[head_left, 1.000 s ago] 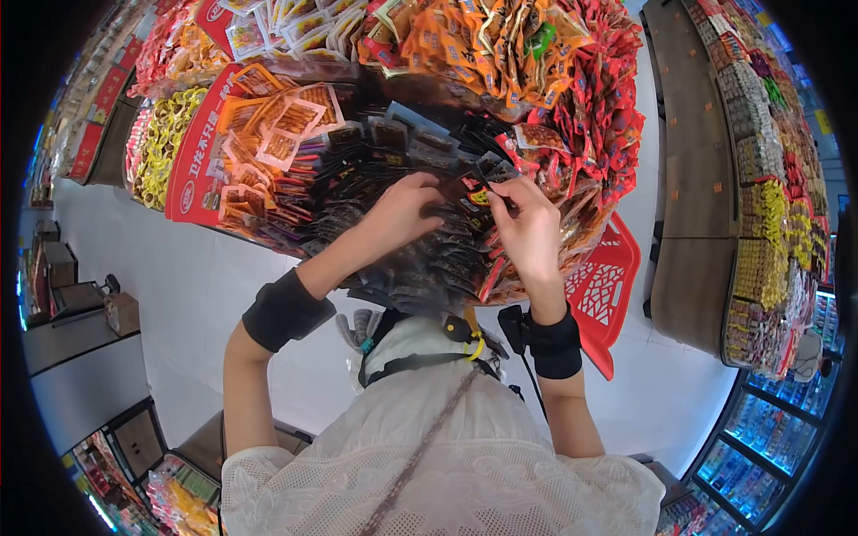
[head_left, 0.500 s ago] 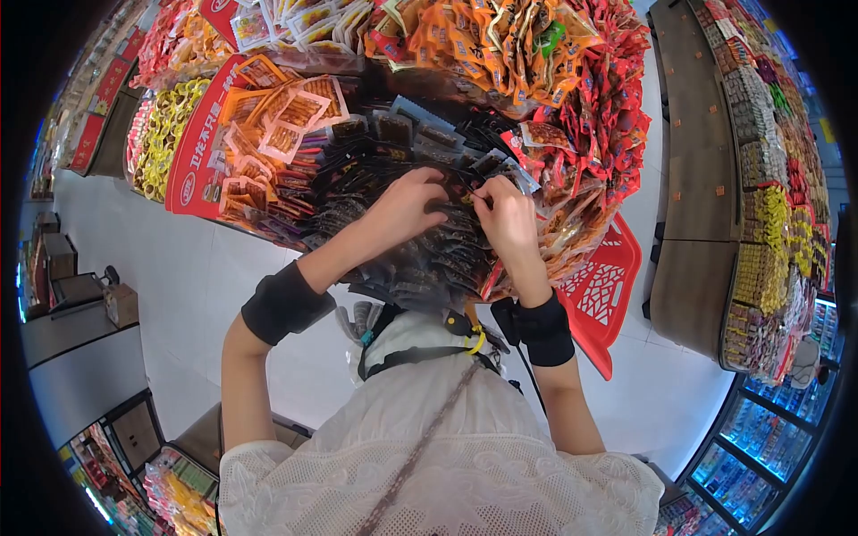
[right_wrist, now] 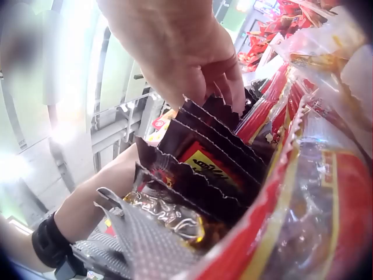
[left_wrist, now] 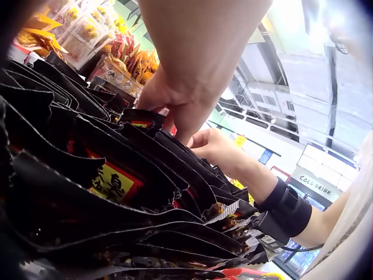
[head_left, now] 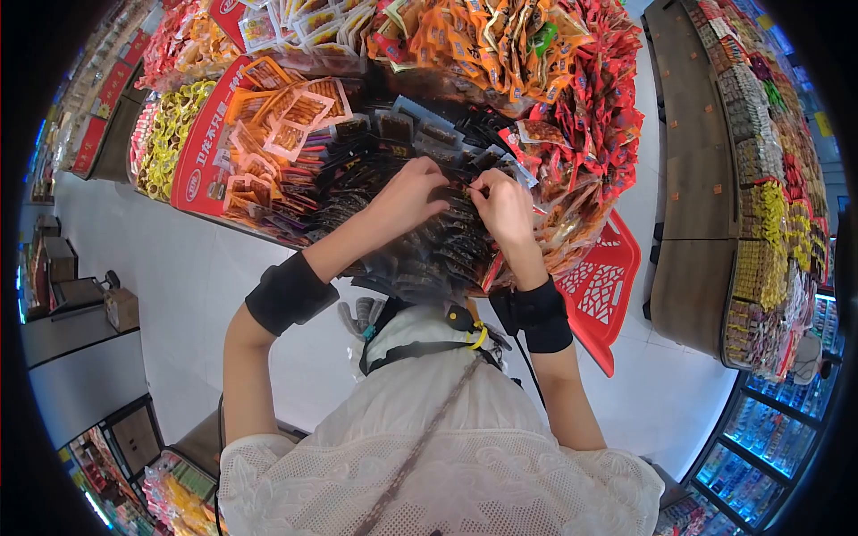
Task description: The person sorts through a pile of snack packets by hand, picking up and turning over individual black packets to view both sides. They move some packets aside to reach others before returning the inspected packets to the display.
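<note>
Black snack packets (head_left: pixel 413 255) stand close together in a row in front of the person. The left hand (head_left: pixel 407 196) reaches in from the left with fingers and thumb curled over packet tops; in the left wrist view its fingertips are partly hidden behind a black packet (left_wrist: pixel 145 118). Just to its right, the right hand (head_left: pixel 506 214) pinches the top edge of a black packet between thumb and fingers. Black packets with a yellow-and-red label (right_wrist: pixel 204 166) stand below the right hand in the right wrist view, its fingertips dipping behind their serrated tops.
Orange packets (head_left: pixel 299 121) lie left of the black ones, behind a red sign board (head_left: pixel 204 147). Red packets (head_left: pixel 612 134) heap up on the right. A red basket (head_left: pixel 601 290) is by the right forearm. Stocked shelves (head_left: pixel 760 232) stand further right.
The right hand has moved left and in toward the left hand, and the labelled black packet it held up earlier is now down among the others. The left hand has shifted only slightly.
</note>
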### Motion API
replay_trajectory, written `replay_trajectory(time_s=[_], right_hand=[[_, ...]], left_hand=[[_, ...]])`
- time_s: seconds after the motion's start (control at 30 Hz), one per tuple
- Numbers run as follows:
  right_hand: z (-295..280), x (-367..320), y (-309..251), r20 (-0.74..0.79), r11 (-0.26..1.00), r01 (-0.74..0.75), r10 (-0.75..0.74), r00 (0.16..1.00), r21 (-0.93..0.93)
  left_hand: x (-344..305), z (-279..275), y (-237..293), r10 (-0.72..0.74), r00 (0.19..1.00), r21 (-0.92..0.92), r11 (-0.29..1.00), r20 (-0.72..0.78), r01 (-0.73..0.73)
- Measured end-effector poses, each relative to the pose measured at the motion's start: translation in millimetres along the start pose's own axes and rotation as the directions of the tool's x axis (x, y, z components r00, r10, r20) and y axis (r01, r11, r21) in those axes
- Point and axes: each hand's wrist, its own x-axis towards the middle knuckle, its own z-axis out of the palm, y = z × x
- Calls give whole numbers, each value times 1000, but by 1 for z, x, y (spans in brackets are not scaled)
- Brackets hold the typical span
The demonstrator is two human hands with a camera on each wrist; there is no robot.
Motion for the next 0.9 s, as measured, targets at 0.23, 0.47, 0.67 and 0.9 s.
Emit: replay_trajectory(time_s=[0.23,0.47,0.67,0.9], right_hand=[[-23,-8,7,-85,963,-130,154,984,236],[-46,-10,67,-140,950,-293,307,941,113],[-37,-10,64,-74,952,-291,285,956,-96],[-28,-9,75,2,933,-359,359,933,28]], left_hand=[[-3,-14,9,0,999,33,999,-50,2],[28,7,19,243,968,124,964,-57,-235],[46,29,13,276,960,175,944,44,-279],[38,22,16,299,952,193,932,70,-307]])
